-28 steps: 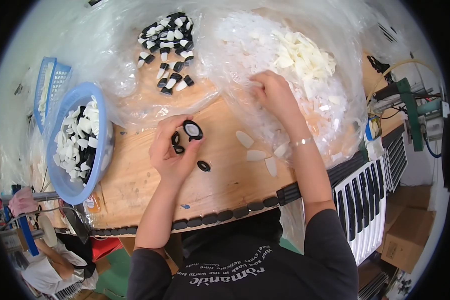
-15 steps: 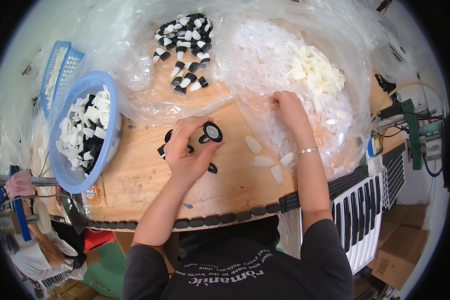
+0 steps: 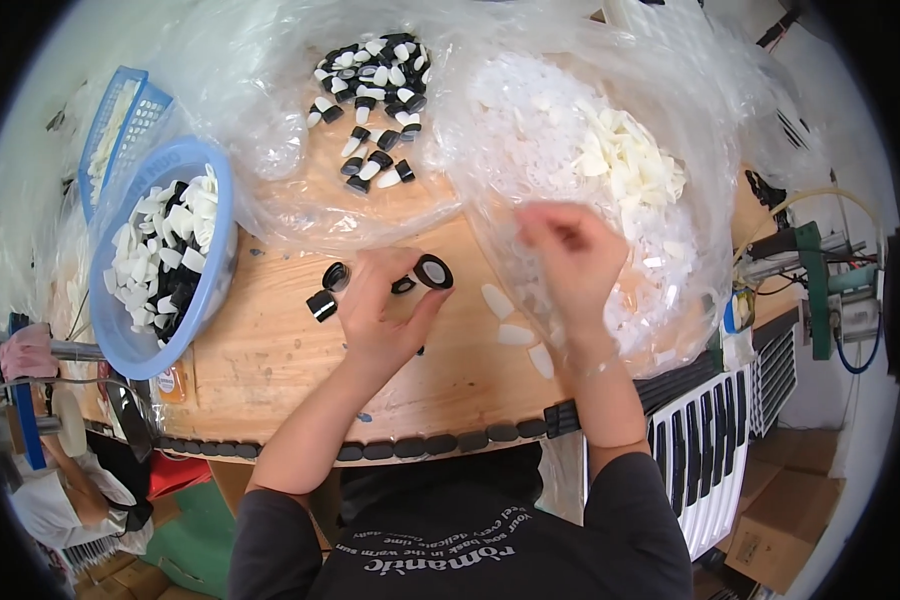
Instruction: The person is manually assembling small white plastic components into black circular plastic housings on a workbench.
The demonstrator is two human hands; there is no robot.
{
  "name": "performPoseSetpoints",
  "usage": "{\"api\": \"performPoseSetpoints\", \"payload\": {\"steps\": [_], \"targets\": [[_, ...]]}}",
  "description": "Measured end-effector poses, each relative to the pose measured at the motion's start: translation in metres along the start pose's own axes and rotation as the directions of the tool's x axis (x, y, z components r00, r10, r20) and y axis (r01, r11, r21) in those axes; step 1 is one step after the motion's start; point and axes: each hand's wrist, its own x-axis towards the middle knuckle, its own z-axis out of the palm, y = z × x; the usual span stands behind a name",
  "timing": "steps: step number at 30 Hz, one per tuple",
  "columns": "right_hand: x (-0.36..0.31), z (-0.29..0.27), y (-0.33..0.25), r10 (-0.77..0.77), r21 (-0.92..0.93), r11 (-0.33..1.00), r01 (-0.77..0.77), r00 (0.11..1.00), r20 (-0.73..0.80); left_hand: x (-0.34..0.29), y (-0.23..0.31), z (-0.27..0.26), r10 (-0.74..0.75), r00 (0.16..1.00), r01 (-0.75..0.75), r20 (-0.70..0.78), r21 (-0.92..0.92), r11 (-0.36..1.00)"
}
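Observation:
Between the thumb and fingers of my left hand (image 3: 378, 310) is a small round black cap (image 3: 434, 271) with a pale grey disc in its opening. Beside that hand on the wooden table lie another black cap (image 3: 336, 276) and a black cap on its side (image 3: 322, 305). My right hand (image 3: 582, 265) hovers at the near left of a heap of thin translucent white pieces (image 3: 530, 110) on clear plastic. Its fingers are drawn together and blurred; what they hold, if anything, cannot be made out. Flat white oval pieces (image 3: 515, 334) lie between my hands.
Black caps with white tabs (image 3: 375, 75) are piled at the back. A blue basin (image 3: 224, 220) of black and white pieces stands left, a blue basket (image 3: 154, 105) behind it. Cream pieces (image 3: 630, 160) top the right heap. Dark padding (image 3: 440, 445) lines the table edge.
My right hand has come away from the heap, nearer to me and slightly left. My left hand, still holding the black cap, has shifted a little nearer and right.

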Motion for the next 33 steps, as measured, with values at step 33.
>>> {"api": "performPoseSetpoints", "payload": {"steps": [33], "targets": [[-0.023,0.025,-0.003,0.365,0.201,0.802,-0.563,0.728,0.58,0.011,0.007,-0.007,0.294,0.956,-0.29,-0.022,0.106,0.951]]}}
